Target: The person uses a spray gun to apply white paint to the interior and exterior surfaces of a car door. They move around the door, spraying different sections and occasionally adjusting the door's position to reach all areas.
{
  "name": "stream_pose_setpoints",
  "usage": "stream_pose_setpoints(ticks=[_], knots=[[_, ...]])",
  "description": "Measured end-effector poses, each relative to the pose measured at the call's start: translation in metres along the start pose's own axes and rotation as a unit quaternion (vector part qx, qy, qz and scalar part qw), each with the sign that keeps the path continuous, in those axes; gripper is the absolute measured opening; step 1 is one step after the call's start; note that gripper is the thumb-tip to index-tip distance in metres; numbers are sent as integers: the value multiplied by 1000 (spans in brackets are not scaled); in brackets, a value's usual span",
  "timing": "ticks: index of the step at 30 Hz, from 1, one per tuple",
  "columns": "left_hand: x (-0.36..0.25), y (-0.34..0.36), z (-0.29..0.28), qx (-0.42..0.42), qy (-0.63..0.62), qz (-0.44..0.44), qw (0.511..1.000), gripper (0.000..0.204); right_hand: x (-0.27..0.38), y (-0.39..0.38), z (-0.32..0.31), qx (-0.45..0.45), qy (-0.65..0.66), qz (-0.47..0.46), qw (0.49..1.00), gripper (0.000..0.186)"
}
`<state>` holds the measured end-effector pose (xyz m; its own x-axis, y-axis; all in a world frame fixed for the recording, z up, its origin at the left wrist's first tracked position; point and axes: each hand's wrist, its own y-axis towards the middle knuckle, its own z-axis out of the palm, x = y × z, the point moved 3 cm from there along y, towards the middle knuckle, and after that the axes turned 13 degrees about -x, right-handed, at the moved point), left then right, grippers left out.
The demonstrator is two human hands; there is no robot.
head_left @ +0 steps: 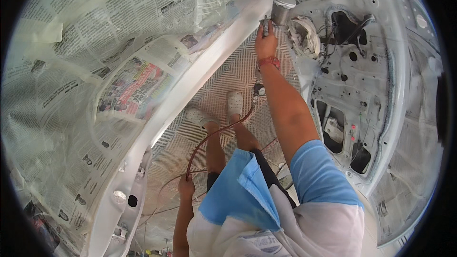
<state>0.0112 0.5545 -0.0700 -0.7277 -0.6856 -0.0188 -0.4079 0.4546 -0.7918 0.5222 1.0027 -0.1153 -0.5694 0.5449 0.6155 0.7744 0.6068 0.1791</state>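
Note:
My right hand (266, 46), a red band at its wrist, reaches forward and is wrapped round the grip of a spray gun (265, 20). A silvery metal cup (283, 10) sits just right of the gun. Below the hand hangs a small round pressure gauge (260, 91), where a dark red air hose (204, 140) joins. That hose curves down past my feet to my left hand (186, 189), which is low beside my leg and closed round it. A white-coated car body edge (214, 64) runs diagonally just left of the spray gun.
Newspaper masking (143, 14) covers the car on the left. To the right stands an open door (352, 81) with its inner panel bare, cut-outs and loose wires showing. A crumpled, wrapped bundle (304, 36) hangs near its front edge. Patterned flooring (228, 74) lies beneath my clogs (202, 115).

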Motion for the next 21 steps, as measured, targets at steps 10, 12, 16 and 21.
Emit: stream_pose_setpoints(ticks=[10, 12, 16, 21], knots=[[-31, -14, -23, 13, -107, 40, 993, 33, 124, 71, -95, -174, 18, -86, 981, 67], [-43, -19, -30, 5, -112, 50, 992, 33, 157, 86, -121, -215, 34, -113, 969, 76], [-66, -24, -44, 62, -151, 61, 985, 33, 211, 111, -173, -277, 78, -143, 947, 79], [-95, -34, -54, 71, -161, 121, 977, 35, 252, 122, -227, -348, 67, -225, 908, 78]])
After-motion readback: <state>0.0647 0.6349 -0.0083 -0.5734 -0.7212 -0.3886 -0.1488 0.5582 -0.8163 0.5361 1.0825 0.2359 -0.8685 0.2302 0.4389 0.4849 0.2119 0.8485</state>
